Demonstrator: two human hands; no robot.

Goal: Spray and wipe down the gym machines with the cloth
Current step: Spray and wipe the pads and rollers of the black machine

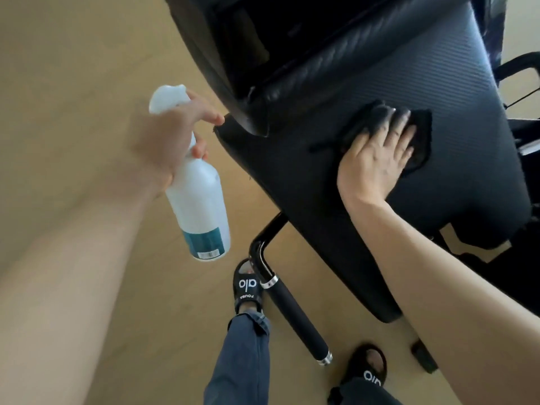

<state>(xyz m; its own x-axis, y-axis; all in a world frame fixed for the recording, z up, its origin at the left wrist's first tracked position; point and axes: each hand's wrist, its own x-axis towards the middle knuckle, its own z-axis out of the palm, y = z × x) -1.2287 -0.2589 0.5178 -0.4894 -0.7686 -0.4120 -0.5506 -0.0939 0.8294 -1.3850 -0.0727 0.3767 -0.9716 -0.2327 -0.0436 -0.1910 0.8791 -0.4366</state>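
Pale wooden floor [87, 68], daylit.

Right hand [377, 159] presses black cloth [420, 133] flat on padded seat [350, 200]; left hand [172, 141] grips spray bottle [198, 206].

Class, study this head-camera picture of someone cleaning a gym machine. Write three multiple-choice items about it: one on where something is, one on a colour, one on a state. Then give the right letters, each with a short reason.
1. Where is the cloth?
A. On the floor
B. On the black padded seat, under the right hand
C. Draped over the handle

2. What colour is the spray bottle?
A. White with a teal label
B. Red
C. All black

3. How does the left hand stand?
A. Flat on the seat
B. Hanging with nothing in it
C. Curled round the bottle's neck

Answers:
1 B: flat fingers press the dark cloth onto the pad.
2 A: the body is white, with a teal band low down.
3 C: its fingers wrap the neck below the trigger head, held off the seat, over the floor.
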